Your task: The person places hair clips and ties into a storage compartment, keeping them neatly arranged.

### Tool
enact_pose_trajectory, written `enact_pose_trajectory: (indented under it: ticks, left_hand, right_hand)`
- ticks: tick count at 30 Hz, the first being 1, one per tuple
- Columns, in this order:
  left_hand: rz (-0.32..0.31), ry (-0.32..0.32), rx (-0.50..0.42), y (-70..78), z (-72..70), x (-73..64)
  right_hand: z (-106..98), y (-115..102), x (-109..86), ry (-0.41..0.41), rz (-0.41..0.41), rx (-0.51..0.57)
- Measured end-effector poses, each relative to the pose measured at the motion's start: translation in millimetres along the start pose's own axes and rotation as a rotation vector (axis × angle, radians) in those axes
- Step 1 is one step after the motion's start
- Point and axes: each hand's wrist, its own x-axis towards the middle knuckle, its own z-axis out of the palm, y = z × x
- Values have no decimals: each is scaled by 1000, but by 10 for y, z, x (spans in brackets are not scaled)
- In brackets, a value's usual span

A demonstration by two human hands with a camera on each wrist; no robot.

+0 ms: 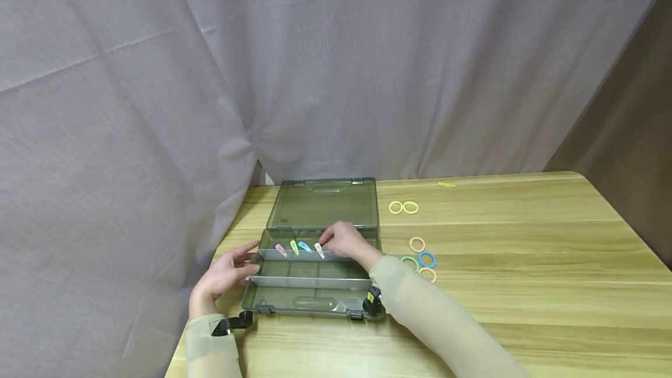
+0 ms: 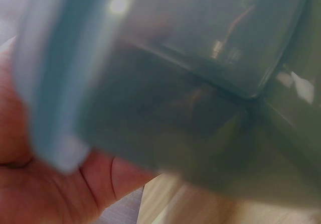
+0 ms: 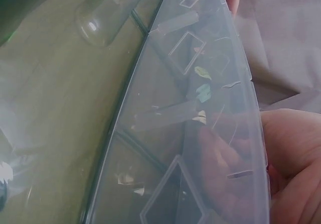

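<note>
Left hand [image 1: 221, 276]: thumb and fingers apart, touching left side of case [image 1: 278, 296]; right hand [image 1: 346, 240]: fingers curled, pinching white clip [image 1: 319, 250] at rear divider [image 1: 269, 255]; yellow clip [image 1: 447, 185] on table [image 1: 525, 238], head view only

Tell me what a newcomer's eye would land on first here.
Probably the row of pastel clips along the rear divider of the open, see-through green box, with the right hand's fingers at the white clip on the row's right end. Next would come the colourful rings on the table right of the box, and a lone yellow clip near the table's far edge.
</note>
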Motion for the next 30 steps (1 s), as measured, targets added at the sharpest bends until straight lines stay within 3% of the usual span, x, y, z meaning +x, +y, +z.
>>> enact_pose_trajectory:
  ticks: [15,26,30]
  left_hand:
    - [-5,-6,-11,-7,-6,9]
    - [-2,-3,-16,-6,-15,2]
    - [8,-6,-20,-17,-12,-9]
  right_hand:
    - [-176,35,-89,-32,2,90]
    - [-422,276,-256,-49,-48,362]
    - [-577,382,-369,-32,-60,415]
